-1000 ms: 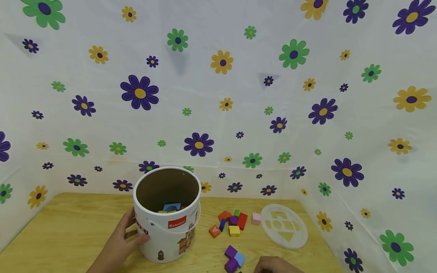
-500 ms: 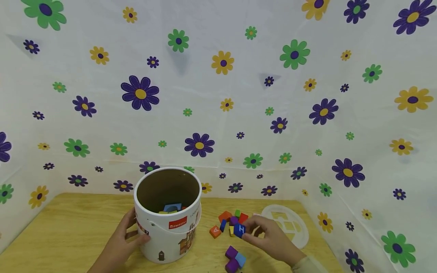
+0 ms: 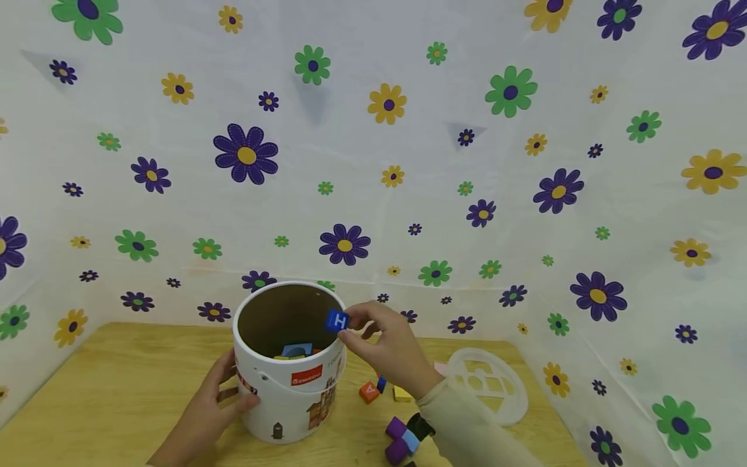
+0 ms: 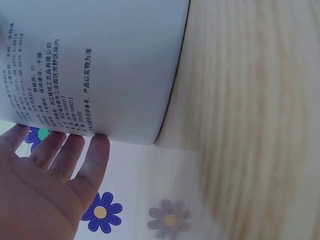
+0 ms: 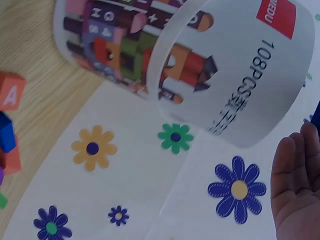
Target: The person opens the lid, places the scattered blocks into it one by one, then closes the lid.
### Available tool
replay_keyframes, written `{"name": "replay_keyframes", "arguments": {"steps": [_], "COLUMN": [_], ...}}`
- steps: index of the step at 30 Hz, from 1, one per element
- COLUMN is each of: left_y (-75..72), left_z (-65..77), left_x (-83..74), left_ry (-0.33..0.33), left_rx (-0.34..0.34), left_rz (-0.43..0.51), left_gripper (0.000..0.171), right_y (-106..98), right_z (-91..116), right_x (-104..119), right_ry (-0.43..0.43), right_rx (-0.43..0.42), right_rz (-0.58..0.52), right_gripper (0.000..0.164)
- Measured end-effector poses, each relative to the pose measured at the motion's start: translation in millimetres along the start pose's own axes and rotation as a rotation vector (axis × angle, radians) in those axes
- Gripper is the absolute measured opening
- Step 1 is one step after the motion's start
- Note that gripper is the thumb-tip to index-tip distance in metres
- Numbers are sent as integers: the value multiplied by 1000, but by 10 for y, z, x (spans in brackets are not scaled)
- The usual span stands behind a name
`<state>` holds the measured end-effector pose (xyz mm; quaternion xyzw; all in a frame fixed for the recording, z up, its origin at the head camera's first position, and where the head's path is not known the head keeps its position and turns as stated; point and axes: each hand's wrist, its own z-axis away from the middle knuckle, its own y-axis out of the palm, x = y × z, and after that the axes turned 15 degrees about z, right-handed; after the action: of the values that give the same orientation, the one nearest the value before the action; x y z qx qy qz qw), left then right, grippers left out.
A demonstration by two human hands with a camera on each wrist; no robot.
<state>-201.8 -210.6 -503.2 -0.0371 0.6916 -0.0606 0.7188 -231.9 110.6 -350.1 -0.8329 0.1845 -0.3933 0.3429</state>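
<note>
My left hand (image 3: pixel 213 405) rests on the left side of a white bucket (image 3: pixel 277 395), its thumb toward the front; in the left wrist view the fingers (image 4: pixel 92 162) are nearly straight, tips touching the wall. Several wooden blocks (image 3: pixel 297 351) lie inside the bucket. Between thumb and fingers, my right hand (image 3: pixel 391 344) pinches a blue toy block (image 3: pixel 336 321) marked with a white H, at the bucket's right rim. Only a sliver of that blue block (image 5: pixel 317 117) shows in the right wrist view.
Right of the bucket lie an orange block (image 3: pixel 369 392) marked A, a yellow block (image 3: pixel 401 394) and purple blocks (image 3: pixel 397 450); my right arm hides others. A white lid (image 3: pixel 513 389) with cut-out shapes lies farther right. A flowered cloth (image 3: pixel 373 214) rises behind the table (image 3: pixel 146 376).
My right hand has come up from the table's front edge with the blue block, moving left over the other blocks to the bucket's rim. The left hand stays on the bucket.
</note>
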Motion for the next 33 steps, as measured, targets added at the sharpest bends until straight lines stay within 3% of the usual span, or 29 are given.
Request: {"name": "replay_keyframes", "arguments": {"steps": [5,11,15,20,24,27,33], "left_y": [23,44,28,-4,-8,-1,-2], "left_z": [11,-4,-17,-28,-37,-46,-53], "left_x": [-12,5,24,38,31,33,61], "left_ry": [14,24,13,5,-11,-38,-65], "left_rx": [-11,-4,1,13,14,14,9], "left_rz": [-1,-1,-4,-7,1,14,26], "left_gripper": [109,109,110,108,110,114,115], "right_y": [101,86,21,-85,-104,-60,29], "right_z": [-56,67,240,584,961,1209,1420], "right_x": [53,-111,-322,-792,-1222,-1449,-1602], "right_ry": [-13,-42,-32,6,107,239,398], "right_rx": [42,33,70,234,329,392,544], "right_rz": [9,-3,-1,46,26,-96,-238], "right_gripper": [30,33,27,22,25,29,32]}}
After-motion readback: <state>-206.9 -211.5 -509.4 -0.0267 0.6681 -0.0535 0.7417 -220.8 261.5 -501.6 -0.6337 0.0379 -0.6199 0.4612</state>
